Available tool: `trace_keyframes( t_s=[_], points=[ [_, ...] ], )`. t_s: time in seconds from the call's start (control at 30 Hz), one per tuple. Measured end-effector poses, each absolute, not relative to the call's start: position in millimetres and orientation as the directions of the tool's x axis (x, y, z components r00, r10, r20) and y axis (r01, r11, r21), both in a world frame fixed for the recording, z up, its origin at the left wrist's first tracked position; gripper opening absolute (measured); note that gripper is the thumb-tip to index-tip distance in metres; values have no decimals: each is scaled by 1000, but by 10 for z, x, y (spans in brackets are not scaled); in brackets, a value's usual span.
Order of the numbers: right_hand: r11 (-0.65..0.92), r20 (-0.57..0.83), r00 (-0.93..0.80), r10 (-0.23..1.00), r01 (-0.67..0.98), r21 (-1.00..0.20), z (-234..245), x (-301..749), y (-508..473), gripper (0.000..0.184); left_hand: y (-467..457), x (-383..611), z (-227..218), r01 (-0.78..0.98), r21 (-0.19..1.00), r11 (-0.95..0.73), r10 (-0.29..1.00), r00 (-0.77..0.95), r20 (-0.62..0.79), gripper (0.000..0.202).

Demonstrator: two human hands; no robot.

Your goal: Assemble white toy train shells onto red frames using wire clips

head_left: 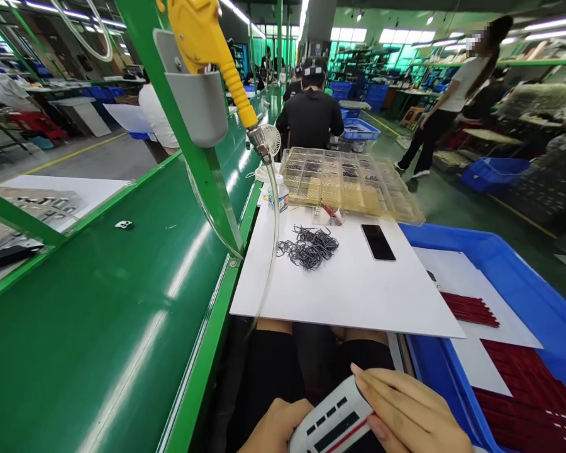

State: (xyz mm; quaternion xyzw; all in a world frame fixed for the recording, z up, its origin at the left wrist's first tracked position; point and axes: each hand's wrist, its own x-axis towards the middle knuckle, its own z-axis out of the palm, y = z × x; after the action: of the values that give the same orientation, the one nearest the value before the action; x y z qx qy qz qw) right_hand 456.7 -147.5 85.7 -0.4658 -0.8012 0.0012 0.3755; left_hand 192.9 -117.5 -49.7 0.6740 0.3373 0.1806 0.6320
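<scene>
Low in the view, above my lap, a light grey piece with black bars and a red stripe is held in both hands; its kind I cannot make out. My left hand is closed on its left side, thumb uppermost, partly cut off by the frame's edge. From the right, my right hand presses its fingers together over the top end. Beyond my hands, a loose heap of dark grey strips lies on the white board. A black phone rests to the right of it.
At left runs a green conveyor belt. A yellow air gun sits in a grey holder on a green post, its clear hose crossing the board. Behind stands a divided clear tray. At right, a blue bin holds dark red strips.
</scene>
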Motion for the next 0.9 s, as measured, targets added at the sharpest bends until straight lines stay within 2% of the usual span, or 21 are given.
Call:
trace_keyframes(
  t_s=[0.1,0.3,0.43,0.5,0.63,0.73,0.8,0.9],
  points=[
    [563,618,-270,738,751,-344,803,4506,-1406,66,-1172,1861,-478,301,951,-68,728,667,-158,59],
    [354,579,-68,813,846,-398,633,4215,-1331,42,-1098,1922,-367,342,904,-258,791,612,-6,24],
    [284,527,-22,849,861,-423,574,4113,-1285,40,-1068,1928,-266,370,876,-308,808,589,35,15],
    [313,527,-58,848,857,-409,552,4136,-1259,42,-1074,1912,-263,391,861,-325,813,581,42,13],
    [491,616,-175,768,779,-390,507,4232,-1258,52,-1111,1935,-313,423,798,-430,814,565,139,11],
    [509,655,-133,744,748,-426,506,4289,-1328,62,-1121,1969,-275,424,715,-557,771,584,254,12],
    [505,658,-112,745,739,-446,528,4341,-1393,62,-1120,1933,-162,431,638,-638,729,606,319,15],
    [549,694,-89,715,686,-478,553,4493,-1487,62,-1110,1721,134,450,620,-643,713,648,268,26]
  ],
)
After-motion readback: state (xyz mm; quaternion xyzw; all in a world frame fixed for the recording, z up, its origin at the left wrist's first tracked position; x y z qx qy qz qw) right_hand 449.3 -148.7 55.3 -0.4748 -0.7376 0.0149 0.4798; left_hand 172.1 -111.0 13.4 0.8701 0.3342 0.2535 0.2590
